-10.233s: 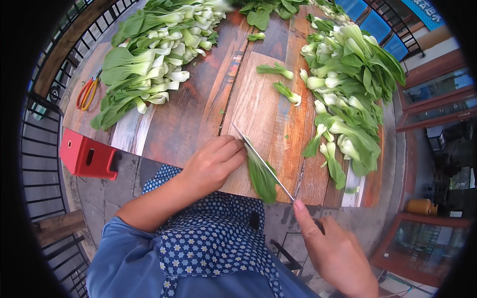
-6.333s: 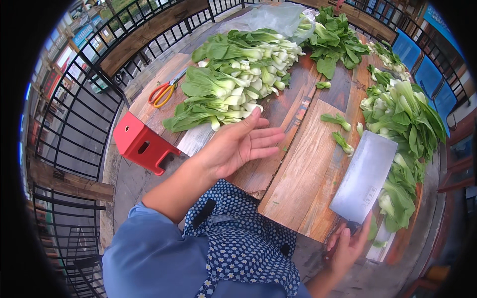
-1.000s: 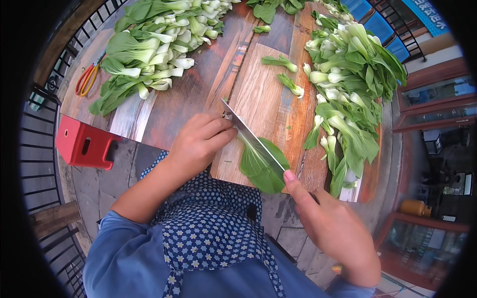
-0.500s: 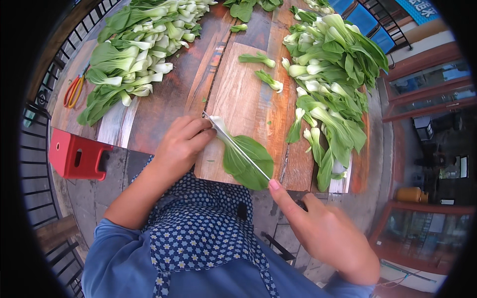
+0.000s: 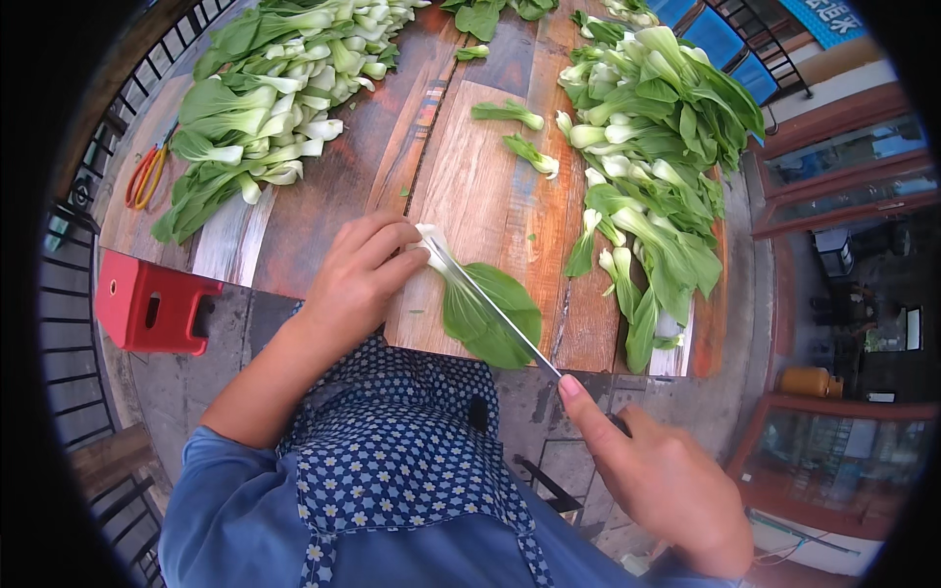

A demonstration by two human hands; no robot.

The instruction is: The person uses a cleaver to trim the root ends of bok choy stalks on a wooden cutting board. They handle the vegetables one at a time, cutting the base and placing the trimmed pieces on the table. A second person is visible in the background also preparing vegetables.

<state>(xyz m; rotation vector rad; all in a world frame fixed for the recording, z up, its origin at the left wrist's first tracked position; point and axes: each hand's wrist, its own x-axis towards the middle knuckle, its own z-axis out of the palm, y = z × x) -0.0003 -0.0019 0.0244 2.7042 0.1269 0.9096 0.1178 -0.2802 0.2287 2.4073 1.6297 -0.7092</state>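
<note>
Two bok choy piles (image 5: 642,147) flanking bench (image 5: 333,196) | cutting board (image 5: 480,196) centred | right grip (image 5: 657,480) closed on knife (image 5: 490,306) | left grip (image 5: 358,279) pinning single bok choy (image 5: 485,314) at near board edge, fingers curled, blade across it

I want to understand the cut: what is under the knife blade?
Under the knife lies a green leaf on the cutting board. The left hand covers the white stem end, so that part stays hidden.
</note>
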